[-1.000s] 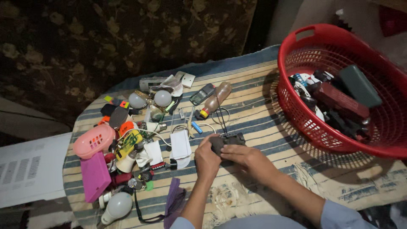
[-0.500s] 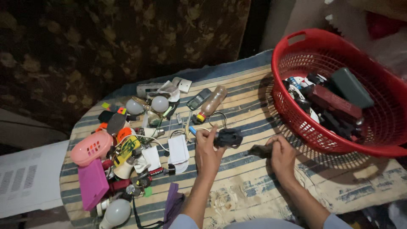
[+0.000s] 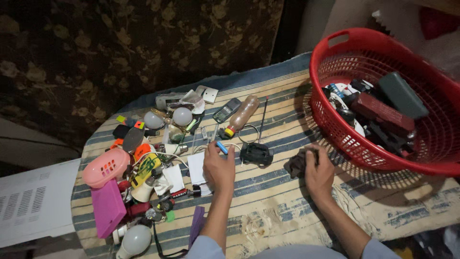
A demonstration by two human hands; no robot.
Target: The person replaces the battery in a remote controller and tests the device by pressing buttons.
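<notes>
The right hand (image 3: 318, 172) grips a small dark gadget (image 3: 296, 164), fingers curled round it, on the striped surface (image 3: 287, 206) just below the red basket (image 3: 335, 96). The left hand (image 3: 219, 167) lies flat, fingers spread and empty, over a white card (image 3: 196, 168), its fingertips near a blue pen (image 3: 222, 147). A black charger (image 3: 256, 154) sits between the hands, touching neither. The basket holds a maroon box (image 3: 383, 112), a grey-green box (image 3: 401, 95) and dark cables. Left of the hands lie bulbs (image 3: 182, 116), a pink soap dish (image 3: 105, 168), a phone (image 3: 227, 110) and a bottle (image 3: 243, 114).
</notes>
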